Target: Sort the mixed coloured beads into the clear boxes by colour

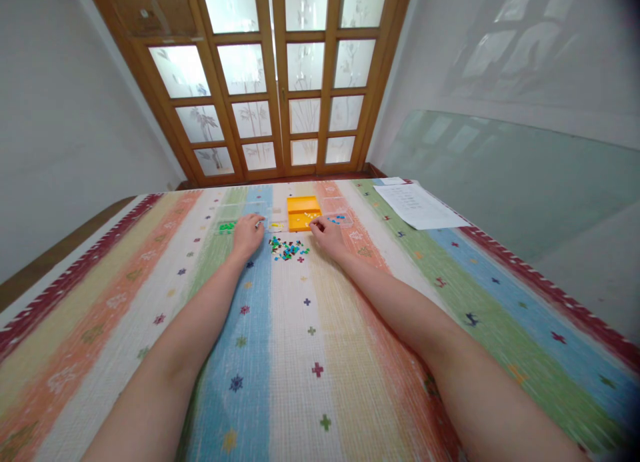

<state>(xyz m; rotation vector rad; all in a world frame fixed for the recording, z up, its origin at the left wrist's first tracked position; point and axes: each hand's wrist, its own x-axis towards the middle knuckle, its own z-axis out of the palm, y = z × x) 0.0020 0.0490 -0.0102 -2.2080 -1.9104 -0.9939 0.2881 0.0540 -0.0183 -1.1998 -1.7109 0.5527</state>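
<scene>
My left hand (247, 235) is over the table with its fingers curled and the thumb close to them. Anything between those fingers is too small to make out. It is between a clear box with green pieces (227, 228) and a clear box with yellow pieces (275, 226). My right hand (327, 237) is pinched at the front right corner of an open yellow box (303, 205), which contains small pale pieces. What the pinch holds is hidden. Between both hands lies a loose pile of small blue, green and dark pieces (289, 249).
Right of the yellow box is a clear box with blue pieces (339, 219). Printed paper sheets (417, 205) lie at the far right of the striped tablecloth (295, 382). A glass-paned wooden door (278, 82) is behind the table, with walls on both sides.
</scene>
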